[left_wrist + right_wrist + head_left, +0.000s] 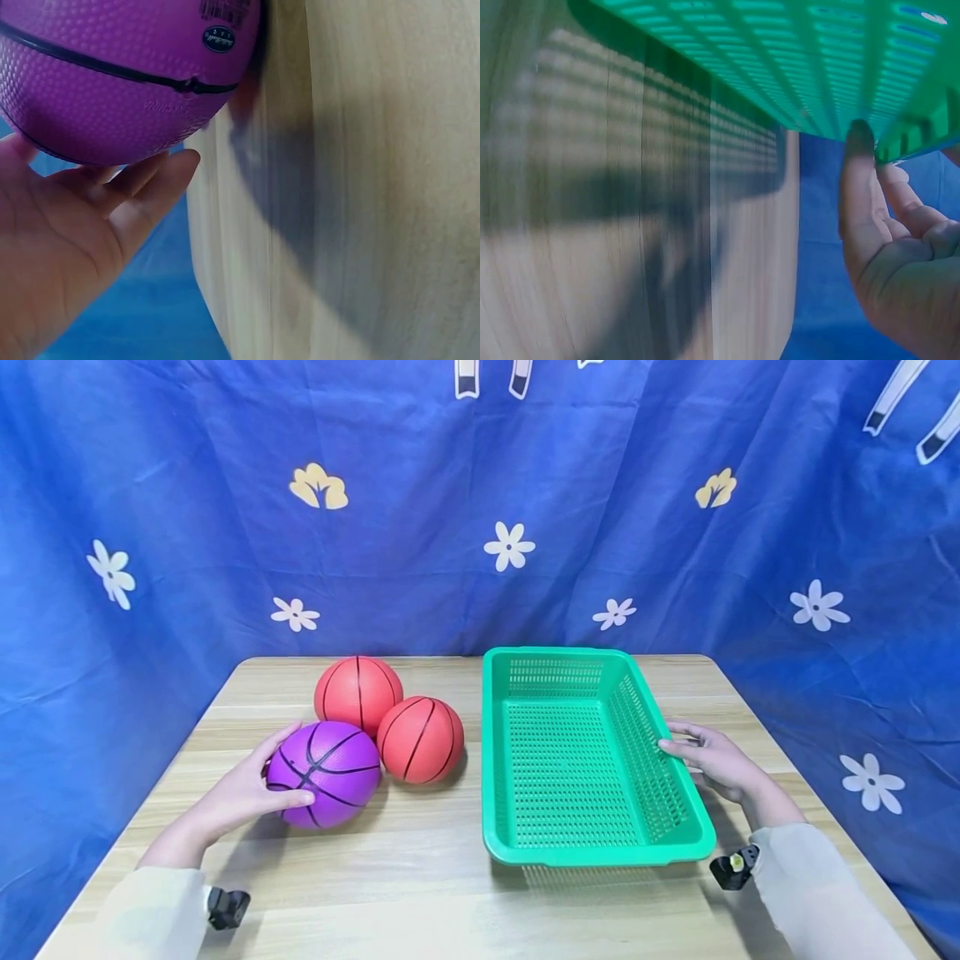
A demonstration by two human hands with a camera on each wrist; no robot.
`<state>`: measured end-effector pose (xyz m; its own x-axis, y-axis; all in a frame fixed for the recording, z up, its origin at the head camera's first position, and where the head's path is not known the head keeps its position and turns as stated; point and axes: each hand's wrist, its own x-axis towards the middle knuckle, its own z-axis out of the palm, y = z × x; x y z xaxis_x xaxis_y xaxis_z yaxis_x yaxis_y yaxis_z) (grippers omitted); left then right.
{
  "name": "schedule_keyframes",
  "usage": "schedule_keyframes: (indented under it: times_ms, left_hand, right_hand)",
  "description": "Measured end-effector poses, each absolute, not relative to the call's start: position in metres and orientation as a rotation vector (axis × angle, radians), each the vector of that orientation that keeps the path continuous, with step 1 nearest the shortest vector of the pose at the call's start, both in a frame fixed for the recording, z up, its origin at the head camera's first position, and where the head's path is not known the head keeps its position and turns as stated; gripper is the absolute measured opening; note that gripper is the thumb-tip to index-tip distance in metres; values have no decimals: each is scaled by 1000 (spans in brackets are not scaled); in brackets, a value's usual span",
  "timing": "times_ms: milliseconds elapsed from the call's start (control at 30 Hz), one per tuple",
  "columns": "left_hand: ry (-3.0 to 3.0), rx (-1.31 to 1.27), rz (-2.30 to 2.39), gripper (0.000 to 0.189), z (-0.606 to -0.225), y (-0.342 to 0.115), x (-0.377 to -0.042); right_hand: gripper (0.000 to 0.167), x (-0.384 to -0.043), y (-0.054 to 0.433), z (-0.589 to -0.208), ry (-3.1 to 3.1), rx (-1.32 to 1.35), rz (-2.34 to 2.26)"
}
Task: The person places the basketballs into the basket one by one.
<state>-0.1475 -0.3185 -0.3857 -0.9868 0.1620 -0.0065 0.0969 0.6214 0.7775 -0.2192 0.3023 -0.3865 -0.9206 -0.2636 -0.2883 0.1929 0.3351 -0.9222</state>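
In the head view my left hand (243, 785) holds a purple toy basketball (330, 777), thumb on its near side and fingers round its left. The left wrist view shows the black-lined purple ball (127, 82) against the fingertips of my left hand (82, 217). My right hand (712, 762) grips the right rim of a green plastic basket (493, 760) with slotted walls. Seen from the right wrist, the fingers of my right hand (900, 255) reach the basket's rim and side wall. Above the tabletop, the basket casts a slotted shadow.
Two red basketballs, one farther back (358, 692) and one nearer the middle (422, 740), sit close together behind and beside the purple one. The wooden table (375, 893) is bordered by a blue curtain (420, 585) printed with flowers.
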Motion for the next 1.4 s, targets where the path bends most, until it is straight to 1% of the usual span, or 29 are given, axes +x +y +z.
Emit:
schedule_keyframes:
  times_ms: [400,767,1067,1400]
  left_hand:
    - [2748,222,1394,98,-392,-325,-148]
    - [2768,233,1408,93,-388,-328,-145]
    - [2748,345,1486,85,-364,-338,-142]
    - [2783,509,1526,83,-324,-332,-157]
  right_hand:
    - [75,-219,297,-381,2194,-11,-1648]
    - [74,-218,296,-383,2138,17,-1754]
    - [73,-218,296,-385,2095,16,-1809]
    - [72,-218,295,-387,2106,-9,-1789]
